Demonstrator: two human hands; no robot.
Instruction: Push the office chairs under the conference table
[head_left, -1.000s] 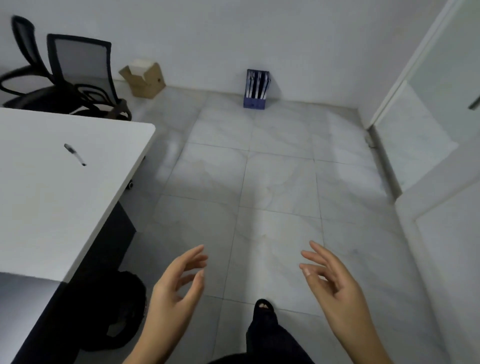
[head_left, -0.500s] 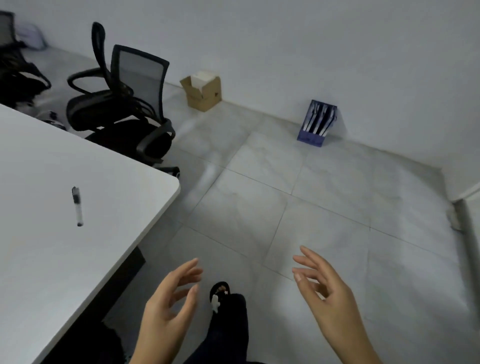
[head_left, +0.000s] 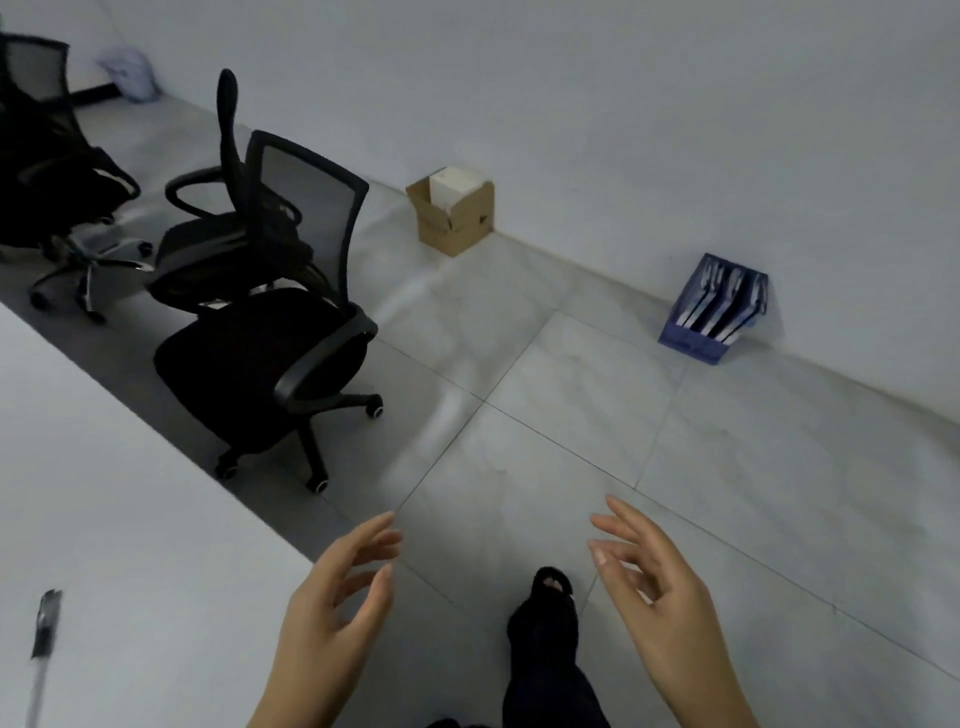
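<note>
1. Left hand (head_left: 332, 608) and right hand (head_left: 657, 592) are held over the floor, fingers loosely spread, nothing gripped.
2. White rectangular conference table (head_left: 119, 545) is seen at left.
3. Black mesh-backed office chairs (head_left: 270, 338) are parked beside its far edge, not tucked under.

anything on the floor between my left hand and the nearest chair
No: in the head view only bare floor tile separates the left hand from the nearest chair.

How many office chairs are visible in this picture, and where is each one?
3. The nearest chair stands beside the table edge. The second chair is directly behind it. The third chair is at the far left, partly cut off. More may be outside the view.
</note>
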